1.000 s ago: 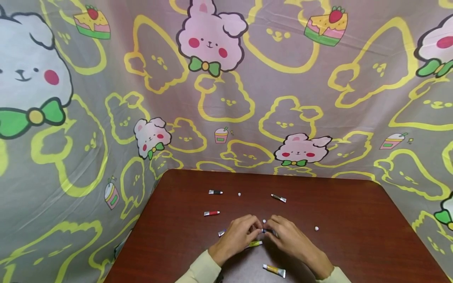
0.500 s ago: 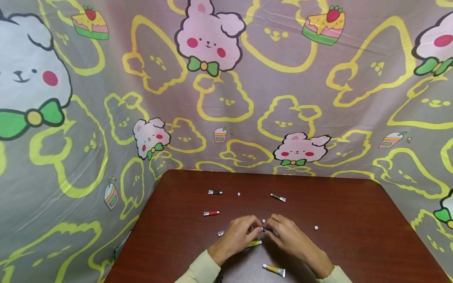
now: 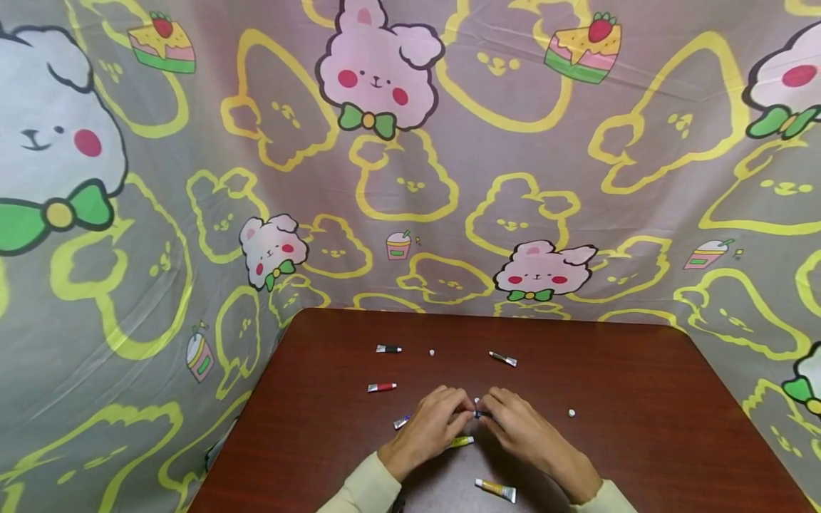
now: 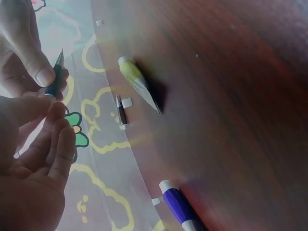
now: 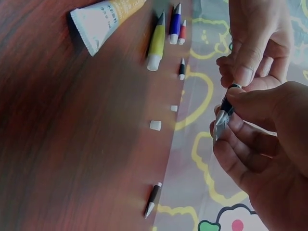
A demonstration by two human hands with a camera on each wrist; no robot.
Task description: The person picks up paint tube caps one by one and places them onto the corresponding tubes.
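Note:
My right hand [image 3: 518,426] holds a small dark paint tube [image 5: 223,114] between thumb and fingers. In the right wrist view its flat silver end lies along the fingertips. My left hand [image 3: 435,420] meets it at the other end, where thumb and index finger pinch the tip; a bit of white cap [image 3: 474,413] shows there, mostly covered. In the left wrist view the tube body [image 4: 56,81] looks dark teal. Both hands are held close together above the table. Beneath the left hand lies a yellow paint tube [image 3: 462,442], and a purple tube [image 3: 401,422] is just left of it.
An orange tube [image 3: 496,489] lies near the front of the brown table [image 3: 308,442]. Farther back are red [image 3: 383,387], black [image 3: 388,349] and dark brown [image 3: 503,358] tubes. Loose white caps [image 3: 571,412] lie about. Patterned cloth [image 3: 410,178] hangs behind and beside the table.
Both hands stay together at the tube, with only slight shifts of the fingers. The head view has drifted a little. The tubes and caps on the table lie as before.

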